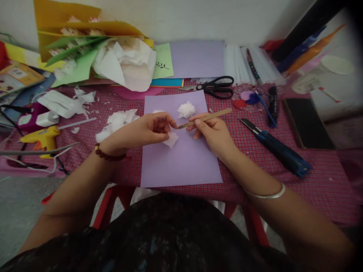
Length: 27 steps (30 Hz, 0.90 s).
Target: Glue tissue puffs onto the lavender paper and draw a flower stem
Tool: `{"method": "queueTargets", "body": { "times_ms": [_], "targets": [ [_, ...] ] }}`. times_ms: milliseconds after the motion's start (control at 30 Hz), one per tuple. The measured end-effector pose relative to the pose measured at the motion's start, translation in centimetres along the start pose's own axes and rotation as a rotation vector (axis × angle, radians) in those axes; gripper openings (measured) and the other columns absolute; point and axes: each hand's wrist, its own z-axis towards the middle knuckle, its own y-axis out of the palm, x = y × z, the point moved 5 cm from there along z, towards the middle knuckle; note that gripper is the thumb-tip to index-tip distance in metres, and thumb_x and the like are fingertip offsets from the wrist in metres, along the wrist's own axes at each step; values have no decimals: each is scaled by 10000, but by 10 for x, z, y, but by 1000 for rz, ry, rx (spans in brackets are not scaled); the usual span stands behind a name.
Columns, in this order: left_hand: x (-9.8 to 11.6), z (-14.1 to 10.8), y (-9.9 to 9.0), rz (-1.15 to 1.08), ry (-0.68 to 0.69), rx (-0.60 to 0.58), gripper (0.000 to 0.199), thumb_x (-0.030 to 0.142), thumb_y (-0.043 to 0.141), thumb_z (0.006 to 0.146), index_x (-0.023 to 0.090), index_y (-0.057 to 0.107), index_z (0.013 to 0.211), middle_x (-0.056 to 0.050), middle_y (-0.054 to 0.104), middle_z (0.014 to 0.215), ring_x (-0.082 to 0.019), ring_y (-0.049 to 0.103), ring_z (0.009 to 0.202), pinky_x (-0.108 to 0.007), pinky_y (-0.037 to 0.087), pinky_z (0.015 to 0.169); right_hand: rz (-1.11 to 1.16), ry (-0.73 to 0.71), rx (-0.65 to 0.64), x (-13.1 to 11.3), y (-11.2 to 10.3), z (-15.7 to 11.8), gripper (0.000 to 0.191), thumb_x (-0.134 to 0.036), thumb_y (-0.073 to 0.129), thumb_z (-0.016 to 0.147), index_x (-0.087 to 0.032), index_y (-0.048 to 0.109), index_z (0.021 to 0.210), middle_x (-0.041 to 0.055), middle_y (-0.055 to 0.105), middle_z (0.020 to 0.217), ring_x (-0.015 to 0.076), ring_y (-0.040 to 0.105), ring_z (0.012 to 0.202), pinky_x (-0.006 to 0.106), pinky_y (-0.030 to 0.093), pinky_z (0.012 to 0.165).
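My left hand [157,128] is closed in a pinch on a small white tissue paper piece [171,139] with jagged edges. Between the thumb and fingers of my right hand [208,132] is a thin wooden stick [215,115]. Its pointed tip reaches to the fingertips of my left hand; whether they touch I cannot tell. Both hands are above a purple sheet of paper [181,170]. A ruffled white paper flower [186,110] rests on the sheet's upper part. Another white bit shows partly behind my left hand.
Left lie crumpled white tissue [120,121] and a yellow glue gun [42,139]. Black scissors [218,87] are behind the sheet. A blue utility knife [278,149], blade out, and a dark notebook [306,122] lie right. Coloured papers and a paper bouquet [93,41] stand at the back.
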Motion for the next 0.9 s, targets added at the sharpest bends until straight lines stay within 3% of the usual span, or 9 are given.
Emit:
{"method": "queueTargets", "body": {
  "times_ms": [233, 400, 667, 900],
  "targets": [
    [3, 1, 12, 76, 21, 12, 341, 153, 586, 749, 194, 528, 1082, 31, 605, 710, -87, 540, 600, -195, 395, 540, -57, -2, 55, -6, -4, -3, 144, -335, 596, 888, -214, 664, 847, 5, 704, 752, 86, 556, 492, 260, 480, 508],
    [-7, 6, 7, 253, 19, 160, 324, 139, 579, 726, 183, 561, 1046, 27, 590, 705, -96, 532, 593, -220, 402, 557, -56, -34, 144, -14, -5, -9, 181, -410, 601, 889, -251, 611, 804, -8, 648, 655, 112, 553, 497, 281, 476, 491],
    [-17, 8, 5, 265, -3, 153, 309, 120, 576, 737, 162, 598, 1042, 30, 579, 681, -94, 527, 591, -219, 398, 557, -170, -80, -41, -18, 12, -14, 97, -259, 588, 861, -215, 637, 789, -13, 672, 649, 101, 568, 490, 256, 448, 473],
    [-18, 10, 7, 244, 20, 161, 281, 124, 596, 744, 168, 619, 1020, 23, 582, 692, -90, 521, 596, -213, 394, 549, -291, -68, -93, -13, 14, -14, 110, -263, 574, 877, -213, 657, 825, -11, 686, 685, 105, 568, 509, 260, 433, 487]
  ]
}}
